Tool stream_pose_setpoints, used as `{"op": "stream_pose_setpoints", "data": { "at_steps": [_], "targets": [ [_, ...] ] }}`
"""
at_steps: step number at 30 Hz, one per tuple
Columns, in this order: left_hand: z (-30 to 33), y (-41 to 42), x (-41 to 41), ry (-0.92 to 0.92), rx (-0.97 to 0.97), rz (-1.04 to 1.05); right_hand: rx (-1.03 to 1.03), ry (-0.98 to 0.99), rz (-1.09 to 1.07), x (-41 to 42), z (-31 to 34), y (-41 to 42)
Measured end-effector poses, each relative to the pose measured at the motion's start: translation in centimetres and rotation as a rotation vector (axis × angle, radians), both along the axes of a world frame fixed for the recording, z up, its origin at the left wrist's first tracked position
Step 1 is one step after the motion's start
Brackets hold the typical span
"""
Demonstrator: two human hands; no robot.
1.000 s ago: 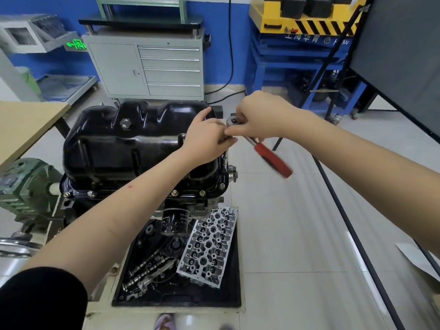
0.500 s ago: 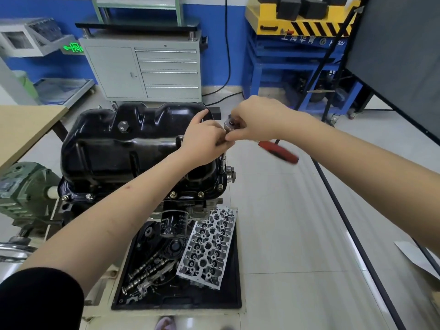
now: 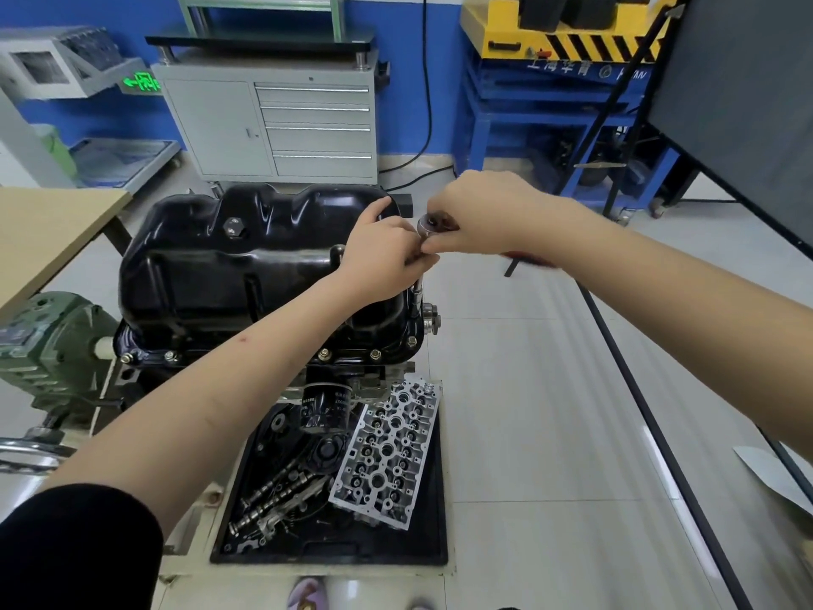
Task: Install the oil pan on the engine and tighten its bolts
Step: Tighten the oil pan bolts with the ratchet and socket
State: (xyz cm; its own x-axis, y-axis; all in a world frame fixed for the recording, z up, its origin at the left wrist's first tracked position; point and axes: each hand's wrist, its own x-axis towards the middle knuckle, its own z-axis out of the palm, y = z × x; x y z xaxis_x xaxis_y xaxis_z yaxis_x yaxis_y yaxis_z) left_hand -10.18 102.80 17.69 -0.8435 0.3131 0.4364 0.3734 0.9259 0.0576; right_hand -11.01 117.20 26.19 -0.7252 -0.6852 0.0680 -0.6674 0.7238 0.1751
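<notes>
One wide-angle view, from a camera worn on my head, looking forward and down along both my forearms. My hands meet just above the middle of the picture: left hand [image 3: 387, 253], right hand [image 3: 479, 217]. My fingers [image 3: 424, 257] sit at arm's length from the lens. The oil pan [image 3: 228, 275] lies just left of them. Below them, closer to me, is a tray [image 3: 330, 552]. Beyond them stands a cabinet [image 3: 272, 125], well apart. Straight edges bend near the borders. No second view shares the scene.
</notes>
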Motion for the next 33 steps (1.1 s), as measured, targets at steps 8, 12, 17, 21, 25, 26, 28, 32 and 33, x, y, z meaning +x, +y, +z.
{"op": "stream_pose_setpoints", "data": {
  "at_steps": [8, 12, 17, 21, 25, 26, 28, 32, 33],
  "targets": [
    [0.2, 0.0, 0.1, -0.013, 0.002, -0.010, 0.015, 0.001, 0.012, 0.0, 0.0, 0.0],
    [0.1, 0.0, 0.1, -0.015, 0.008, -0.013, -0.077, -0.107, -0.089, 0.0, -0.3, -0.2],
    [0.2, -0.2, 0.2, -0.020, 0.029, -0.033, 0.107, 0.046, 0.166, -0.4, 0.5, 0.4],
    [0.2, -0.3, 0.2, -0.040, 0.037, -0.038, 0.079, 0.083, 0.148, -0.4, 0.2, 0.5],
    [0.1, -0.1, 0.1, -0.012, 0.012, -0.029, -0.136, -0.056, -0.159, 0.8, -1.1, -0.2],
    [0.1, -0.1, 0.2, 0.000, 0.016, -0.029, -0.127, -0.045, -0.162, 0.9, -1.2, -0.3],
    [0.1, -0.2, 0.2, 0.007, 0.036, -0.040, -0.019, 0.015, -0.067, 0.9, -0.6, -0.3],
    [0.2, -0.2, 0.2, -0.017, 0.027, -0.040, 0.186, 0.058, 0.200, -0.1, 0.7, 0.4],
    [0.2, -0.2, 0.2, -0.015, 0.028, -0.039, 0.176, 0.059, 0.210, -0.2, 0.7, 0.4]
  ]
}}
